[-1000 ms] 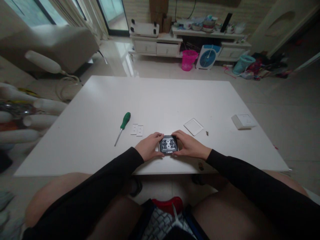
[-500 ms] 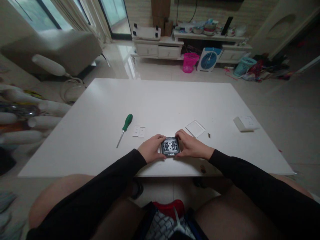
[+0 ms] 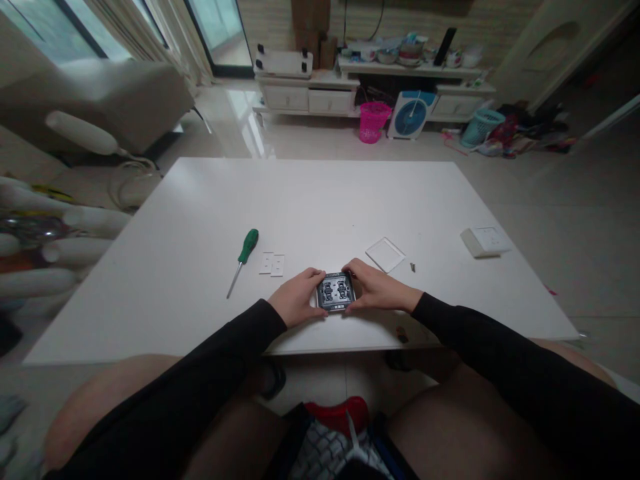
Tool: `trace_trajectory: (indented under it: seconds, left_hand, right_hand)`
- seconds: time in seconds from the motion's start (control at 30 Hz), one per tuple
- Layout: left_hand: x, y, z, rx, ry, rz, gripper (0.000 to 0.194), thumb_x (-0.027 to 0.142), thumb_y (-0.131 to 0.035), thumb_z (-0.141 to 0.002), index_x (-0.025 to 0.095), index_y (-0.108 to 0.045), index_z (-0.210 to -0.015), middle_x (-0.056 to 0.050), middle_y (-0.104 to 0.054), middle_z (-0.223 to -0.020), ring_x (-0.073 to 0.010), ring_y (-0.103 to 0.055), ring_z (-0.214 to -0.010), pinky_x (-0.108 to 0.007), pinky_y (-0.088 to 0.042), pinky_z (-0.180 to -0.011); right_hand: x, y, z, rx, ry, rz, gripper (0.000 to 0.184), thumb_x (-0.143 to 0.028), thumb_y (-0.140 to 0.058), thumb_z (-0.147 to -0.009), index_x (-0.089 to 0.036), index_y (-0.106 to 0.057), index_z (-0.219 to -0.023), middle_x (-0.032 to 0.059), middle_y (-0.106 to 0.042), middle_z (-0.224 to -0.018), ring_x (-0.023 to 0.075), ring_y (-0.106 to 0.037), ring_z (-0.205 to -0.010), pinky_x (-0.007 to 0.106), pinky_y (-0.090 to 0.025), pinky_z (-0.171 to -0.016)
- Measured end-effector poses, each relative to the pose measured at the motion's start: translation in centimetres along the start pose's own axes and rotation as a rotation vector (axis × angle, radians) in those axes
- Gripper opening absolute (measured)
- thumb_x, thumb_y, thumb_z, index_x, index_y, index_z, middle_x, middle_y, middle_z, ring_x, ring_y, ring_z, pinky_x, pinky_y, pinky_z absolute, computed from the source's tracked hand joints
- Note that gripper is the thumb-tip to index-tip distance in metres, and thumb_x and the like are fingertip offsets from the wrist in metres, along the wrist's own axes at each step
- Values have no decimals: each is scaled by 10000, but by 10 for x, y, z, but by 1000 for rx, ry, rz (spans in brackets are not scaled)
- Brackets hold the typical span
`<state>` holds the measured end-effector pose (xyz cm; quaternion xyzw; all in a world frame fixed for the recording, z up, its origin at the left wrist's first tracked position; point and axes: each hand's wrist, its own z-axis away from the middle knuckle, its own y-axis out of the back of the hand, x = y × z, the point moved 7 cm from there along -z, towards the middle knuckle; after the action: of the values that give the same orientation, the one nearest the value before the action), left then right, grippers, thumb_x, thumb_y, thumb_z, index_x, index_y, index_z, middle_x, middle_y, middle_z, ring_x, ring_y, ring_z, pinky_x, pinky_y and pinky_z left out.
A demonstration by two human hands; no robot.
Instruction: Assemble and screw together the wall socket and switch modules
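A square wall switch body (image 3: 335,291), dark with a pale metal inner frame, is gripped between both hands near the table's front edge. My left hand (image 3: 299,297) closes on its left side, thumb low and fingers at the upper corner. On the right side, my right hand (image 3: 379,287) pinches it the same way. Left of the hands lie two small white rocker plates (image 3: 272,264) and a green-handled screwdriver (image 3: 243,260). Beyond my right hand rests a white square cover frame (image 3: 385,255), with small screws (image 3: 413,267) beside it.
The white table (image 3: 310,200) spans the view. A white socket box (image 3: 485,241) sits near its right edge. Small brownish metal pieces (image 3: 401,334) lie by the front edge. Past the table stand a pink basket (image 3: 373,123) and a blue-and-white fan (image 3: 411,117).
The whole view has shifted slightly, so things on the table appear a little further left. Both hands keep the same hold on the switch body.
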<state>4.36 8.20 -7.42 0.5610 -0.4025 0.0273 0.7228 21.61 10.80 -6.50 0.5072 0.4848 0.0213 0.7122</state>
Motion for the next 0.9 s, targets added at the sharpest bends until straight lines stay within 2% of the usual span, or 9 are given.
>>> trace_trajectory:
  seconds: [0.23,0.4,0.47,0.53,0.6,0.67,0.73,0.8,0.9]
  left_hand:
    - [0,-1,-2,-26,58,33,869,360,-933,-661,183,-556,-1423,-156,-582,-1407,-349,-645,-1255,-483,-524,-1098]
    - [5,3,-6,-23,70,14,787,331,-938,-633,181,-627,-1340,-144,-619,-1350,-351,-675,-1201,-468,-549,-1051]
    - [5,4,-7,-21,59,3,756,329,-941,-617,191,-652,-1301,-134,-643,-1303,-349,-684,-1174,-466,-555,-1031]
    - [4,5,-8,-16,52,3,747,331,-943,-604,199,-663,-1284,-129,-652,-1284,-348,-690,-1153,-468,-559,-1015]
    - [2,5,-8,-12,49,13,758,338,-943,-598,201,-663,-1288,-132,-651,-1295,-348,-693,-1142,-472,-563,-1006]
    - [0,5,-8,-11,48,21,765,346,-944,-595,200,-664,-1292,-133,-652,-1300,-346,-695,-1136,-472,-564,-1006]
    - [-1,5,-9,-16,41,23,777,349,-951,-590,195,-665,-1296,-132,-658,-1302,-345,-692,-1150,-471,-558,-1026]
    - [-1,7,-8,-27,41,25,800,340,-960,-578,189,-664,-1306,-132,-664,-1303,-341,-690,-1159,-470,-548,-1048]
    - [0,9,-7,-49,58,22,817,320,-968,-562,179,-667,-1309,-137,-670,-1301,-326,-706,-1100,-463,-570,-1004]
  right_hand:
    - [-4,-2,3,-29,-31,12,687,-381,-946,-692,-224,-519,-1207,84,-570,-1179,280,-624,-1029,454,-559,-894]
    - [-7,-7,7,-39,-22,32,701,-372,-919,-730,-228,-514,-1283,102,-569,-1236,291,-651,-1064,476,-573,-918]
    - [-7,-2,5,-32,3,33,774,-415,-929,-713,-218,-508,-1332,130,-573,-1290,306,-655,-1108,485,-573,-937]
    - [-1,16,2,8,16,38,788,-441,-916,-729,-213,-510,-1364,148,-596,-1319,310,-649,-1155,484,-564,-962]
    - [18,46,1,66,-68,103,572,-413,-834,-831,-211,-571,-1296,130,-668,-1234,275,-680,-1051,440,-570,-904]
    - [50,80,7,56,-292,297,280,-353,-707,-931,-198,-653,-1157,98,-736,-1055,243,-693,-907,379,-550,-826]
    - [83,109,20,18,-497,461,171,-303,-660,-938,-170,-710,-1033,119,-760,-999,251,-695,-894,359,-519,-805]
    - [107,123,34,-31,-582,500,116,-237,-682,-882,-140,-742,-901,151,-773,-954,266,-699,-877,349,-499,-771]
    - [131,122,50,-114,-652,508,143,-264,-698,-862,-142,-772,-870,137,-791,-934,246,-705,-855,316,-482,-736]
